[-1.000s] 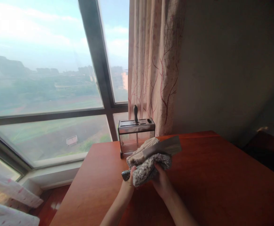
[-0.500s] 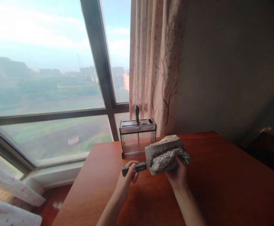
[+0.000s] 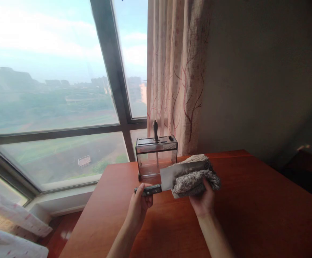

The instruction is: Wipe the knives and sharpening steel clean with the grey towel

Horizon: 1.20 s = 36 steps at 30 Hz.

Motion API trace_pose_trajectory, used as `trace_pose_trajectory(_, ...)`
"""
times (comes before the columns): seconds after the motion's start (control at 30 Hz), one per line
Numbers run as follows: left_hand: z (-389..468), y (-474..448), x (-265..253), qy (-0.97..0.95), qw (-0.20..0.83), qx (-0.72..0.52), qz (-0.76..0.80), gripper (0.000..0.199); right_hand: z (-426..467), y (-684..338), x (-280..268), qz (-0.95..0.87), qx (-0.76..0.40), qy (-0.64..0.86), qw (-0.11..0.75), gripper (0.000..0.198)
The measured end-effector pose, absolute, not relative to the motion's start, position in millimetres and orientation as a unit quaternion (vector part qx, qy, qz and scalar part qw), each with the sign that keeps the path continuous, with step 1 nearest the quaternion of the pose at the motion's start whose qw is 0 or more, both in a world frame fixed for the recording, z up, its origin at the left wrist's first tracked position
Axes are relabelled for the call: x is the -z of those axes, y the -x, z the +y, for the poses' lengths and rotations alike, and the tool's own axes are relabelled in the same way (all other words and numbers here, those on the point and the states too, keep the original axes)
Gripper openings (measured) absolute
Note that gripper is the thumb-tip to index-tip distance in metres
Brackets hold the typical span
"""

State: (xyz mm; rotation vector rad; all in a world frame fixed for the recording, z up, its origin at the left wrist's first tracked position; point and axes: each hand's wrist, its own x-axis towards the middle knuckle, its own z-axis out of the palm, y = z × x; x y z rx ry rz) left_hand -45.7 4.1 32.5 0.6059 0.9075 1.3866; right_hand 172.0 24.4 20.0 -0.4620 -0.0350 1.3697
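Observation:
A cleaver point(image 3: 168, 178) with a broad grey blade and a dark riveted handle is held level above the table. My left hand point(image 3: 142, 200) is closed round its handle, thumb on top. In my right hand point(image 3: 203, 199) is a fluffy grey-and-white cloth point(image 3: 190, 181), folded round the blade so that it covers both faces in part. The blade's far end is hidden in the cloth. Just behind stands a clear knife block point(image 3: 157, 157) with a dark frame and a slotted top. One dark-handled tool point(image 3: 155, 130) is upright in it, its thin rod showing through the wall.
The reddish-brown wooden table point(image 3: 252, 215) spreads beneath my hands. A large window point(image 3: 51, 89) with a dark frame point(image 3: 110, 61) is at the left. A patterned curtain point(image 3: 177, 71) hangs behind the knife block, beside a dark wall point(image 3: 252, 79).
My left hand and the cleaver have moved a little to the left, drawing more blade out of the cloth. The cloth and right fingers have shifted slightly right.

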Motion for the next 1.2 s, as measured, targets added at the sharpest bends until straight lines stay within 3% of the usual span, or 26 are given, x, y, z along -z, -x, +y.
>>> trace_pose_trajectory(0.2, 9.2, 41.0, -24.8, -0.298, 0.603, -0.581, 0.458, 0.045, 19.5, -149.2, -19.6, -0.044, -0.655, 0.211, 0.725, 0.025)
trace_pose_trajectory(0.43, 2.3, 30.2, -20.7, -0.359, 0.572, -0.543, 0.500, 0.069, 7.3, -116.6, -18.5, -0.084, -0.725, 0.190, 0.657, 0.025)
trace_pose_trajectory(0.6, -0.4, 26.6, -29.3, -0.400, 0.543, -0.566, 0.474, 0.057, 0.2, -104.0, -15.8, -0.143, -0.744, 0.197, 0.623, 0.027)
trace_pose_trajectory(0.73, -1.2, 30.0, -32.6, -0.467, 0.513, -0.547, 0.468, 0.048, 2.7, -108.9, -16.1, -0.120, -0.726, 0.213, 0.643, 0.027)
trace_pose_trajectory(0.9, -1.1, 41.5, -33.4, -0.513, 0.457, -0.521, 0.507, 0.056, 12.1, -130.8, -23.5, -0.048, -0.708, 0.193, 0.677, 0.027)
trace_pose_trajectory(1.2, 7.9, 53.6, -31.0, -0.473, 0.487, -0.528, 0.510, 0.061, 20.2, -172.8, -36.0, -0.003, -0.630, 0.202, 0.750, 0.030)
